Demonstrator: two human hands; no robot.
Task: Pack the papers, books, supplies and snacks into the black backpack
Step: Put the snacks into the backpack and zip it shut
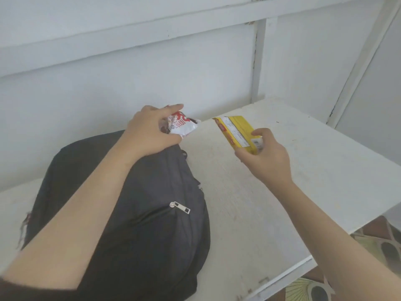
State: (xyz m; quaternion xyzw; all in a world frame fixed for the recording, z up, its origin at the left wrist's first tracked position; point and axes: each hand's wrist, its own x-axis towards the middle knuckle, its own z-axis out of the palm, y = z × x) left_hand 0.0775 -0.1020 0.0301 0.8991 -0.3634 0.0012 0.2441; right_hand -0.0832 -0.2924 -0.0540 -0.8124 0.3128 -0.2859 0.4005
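Head view: my left hand (149,129) is curled round a white-and-red snack packet (182,126). Thumb is on the near side and fingers wrap over the top, with the index lying along its far edge. The packet sits at the far end of the black backpack (152,213), close to the white wall (130,72). Can't tell if it's touching the bag or the table.

My right hand (264,157) grips a yellow box (236,132) by its near end, thumb on the upper face and fingers curled underneath. The box is tilted, label side up, with its far end pointing toward the packet. The two snacks are near each other but apart. Can't tell if the box is clear of the tabletop.

The backpack lies flat on the left part of the white table (282,192), front panel up, and my left forearm crosses over it. A silver zip pull (179,207) rests at the right end of the front pocket zip, and that zip line looks closed. The main opening is hidden behind my left hand, so I can't tell its state.

Both snacks are outside the bag. A patterned floor (379,242) shows past the table's right edge
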